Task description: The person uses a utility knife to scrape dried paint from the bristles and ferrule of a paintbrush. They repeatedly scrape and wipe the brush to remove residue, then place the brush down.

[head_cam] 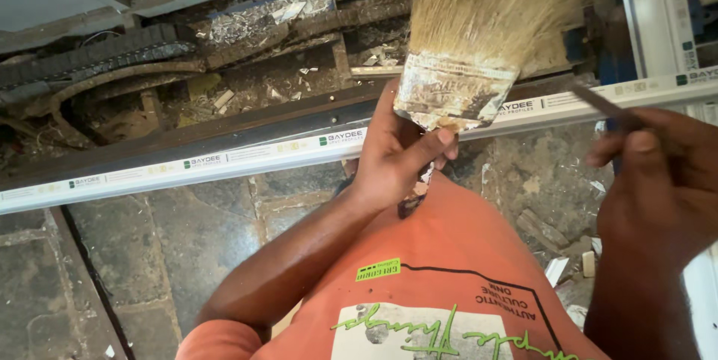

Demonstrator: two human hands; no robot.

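Across the stone floor (187, 240) we see a long white profile (224, 157) lying left to right, just beyond both hands. Above it we hold the brush (479, 38) upright, bristles away from us, its long axis crossing the profile. Our left hand (393, 154) grips the handle. Our right hand (658, 180), beside it, pinches a thin dark rod (602, 104) pointing towards the brush.
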